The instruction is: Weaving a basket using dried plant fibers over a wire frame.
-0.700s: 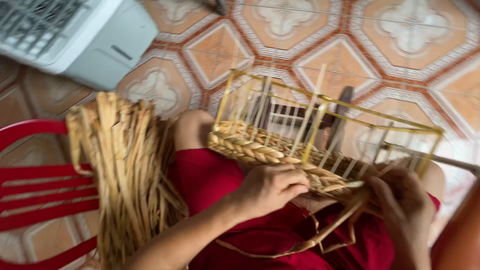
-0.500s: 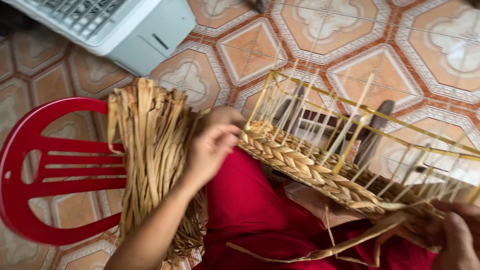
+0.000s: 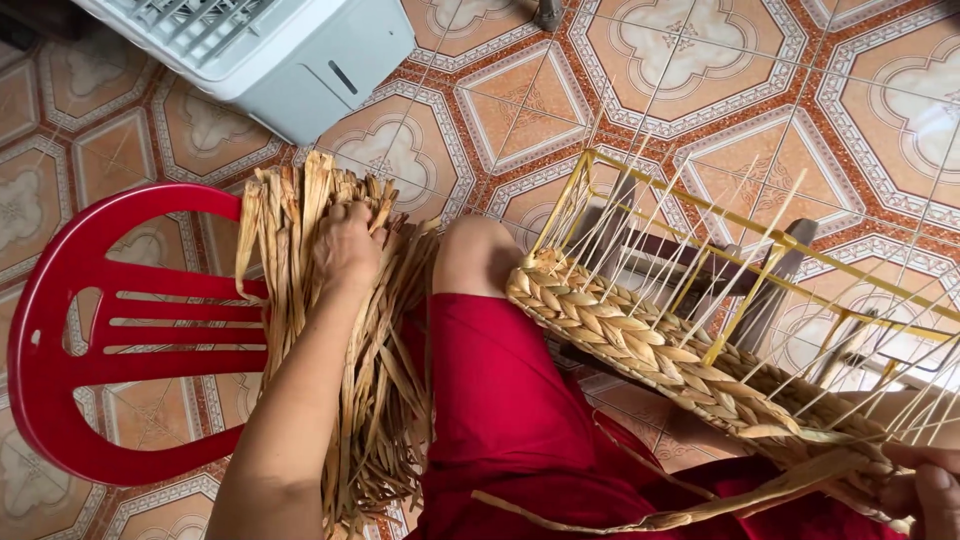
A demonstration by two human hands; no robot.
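My left hand is stretched out to the left and rests on a bundle of dried straw strands, its fingers curled into the bundle's upper end. The bundle hangs over a red plastic chair. A half-woven basket lies across my lap: a yellow wire frame with a braided straw band along its lower edge. Only partly in view at the bottom right corner, my right hand grips the end of the braid, where a loose straw strand trails off to the left.
A white slatted appliance stands on the patterned orange tile floor at the top left. My red garment and bare knee lie between the chair and the basket. A dark stool shows under the wire frame.
My left hand left the braid and swung left onto the straw bundle. The view shifted left, so my right hand now sits at the bottom right corner.
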